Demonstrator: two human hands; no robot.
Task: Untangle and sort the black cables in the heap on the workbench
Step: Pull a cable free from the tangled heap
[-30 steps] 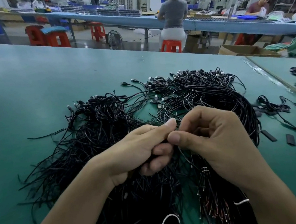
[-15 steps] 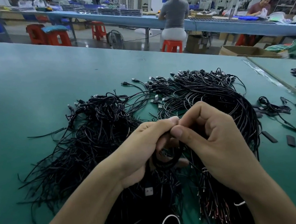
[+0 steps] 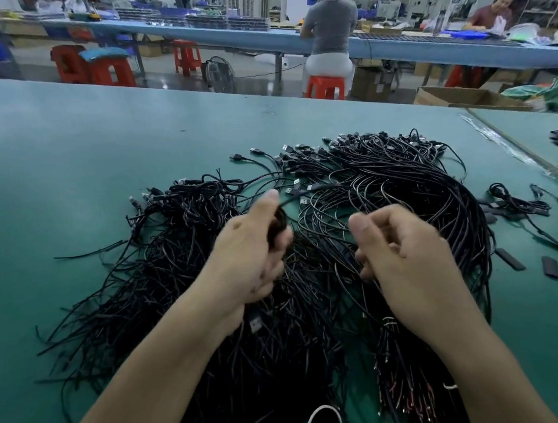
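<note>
My left hand (image 3: 251, 252) is curled round a coiled cable (image 3: 279, 225), thumb on top. One strand of it runs out to the far right and ends in a plug (image 3: 313, 187) that points right. My right hand (image 3: 410, 263) is just beside it, not touching. Its fingers are curled in and the thumb lies against the forefinger, but the blur hides whether a strand is pinched there.

Both hands are above the heap of black cables (image 3: 173, 267), which lies in the middle of the workbench (image 3: 57, 148). The cables run mostly near to far, with plugs at the far end and bare tails toward me. On the right half they bend in long arcs (image 3: 422, 179). To the right lie a small separate tangle (image 3: 517, 203) and a few short black pieces (image 3: 551, 267).

The bench top is a green mat. Beyond it stands a long blue bench (image 3: 252, 38), where a person in grey (image 3: 330, 26) sits on an orange stool (image 3: 325, 87), with a floor fan (image 3: 218, 73) to the left.
</note>
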